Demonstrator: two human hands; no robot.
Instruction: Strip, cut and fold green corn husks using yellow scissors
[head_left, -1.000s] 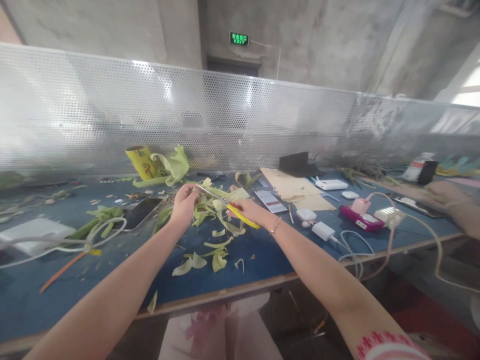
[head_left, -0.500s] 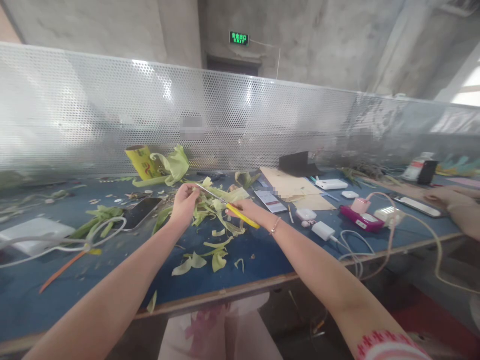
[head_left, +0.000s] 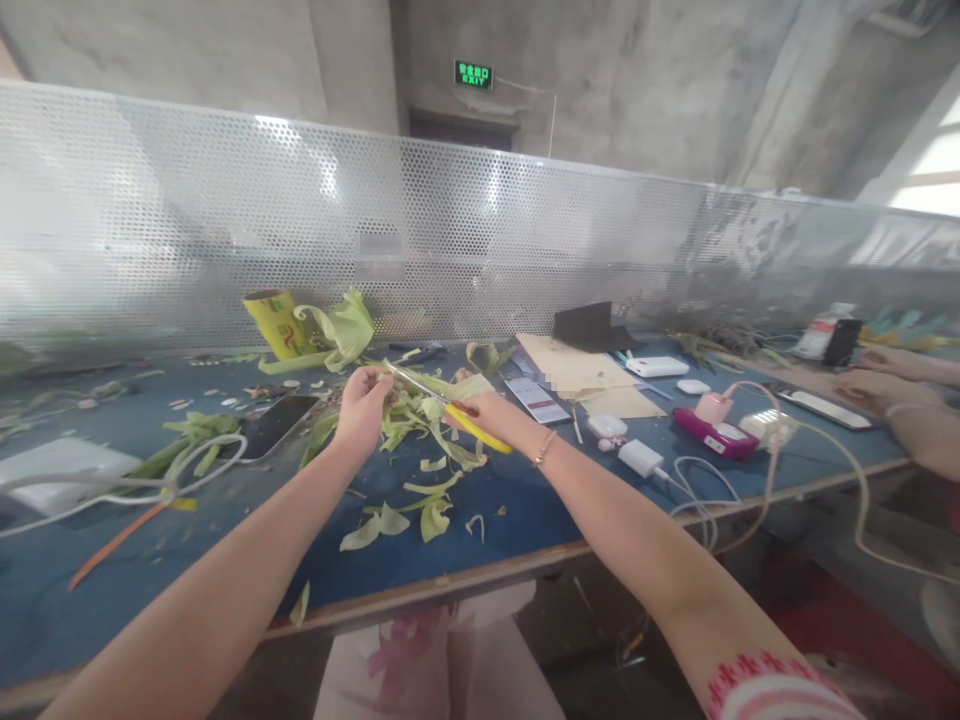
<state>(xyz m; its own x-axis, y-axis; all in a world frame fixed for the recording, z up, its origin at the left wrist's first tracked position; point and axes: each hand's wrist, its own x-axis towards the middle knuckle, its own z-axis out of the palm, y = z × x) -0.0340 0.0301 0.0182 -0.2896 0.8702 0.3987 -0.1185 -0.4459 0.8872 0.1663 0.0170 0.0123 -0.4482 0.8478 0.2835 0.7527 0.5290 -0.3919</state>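
My right hand (head_left: 491,418) is closed round yellow-handled scissors (head_left: 481,430), whose blades reach left to the fingertips of my left hand (head_left: 363,405). The fingers of that left hand are pinched together; what they grip is too small to make out. Under and between both hands lies a heap of pale green leaf strips (head_left: 401,425), curled and cut. Several loose leaf pieces (head_left: 433,520) are scattered nearer the table's front edge. A larger curled green leaf (head_left: 349,335) rests behind my left hand, against a yellow cardboard tube (head_left: 276,325).
A black phone (head_left: 279,425) and white cables (head_left: 172,480) lie left. To the right are a lit phone (head_left: 536,398), brown paper (head_left: 574,365), a white charger (head_left: 643,458) and a magenta device (head_left: 712,432). Perforated metal panel (head_left: 450,230) stands behind. Another person's hands (head_left: 877,385) are far right.
The scissor blades appear slightly more apart near my left fingertips. The pale leaf tip beside those fingers has dropped out of sight. The whole view has shifted slightly.
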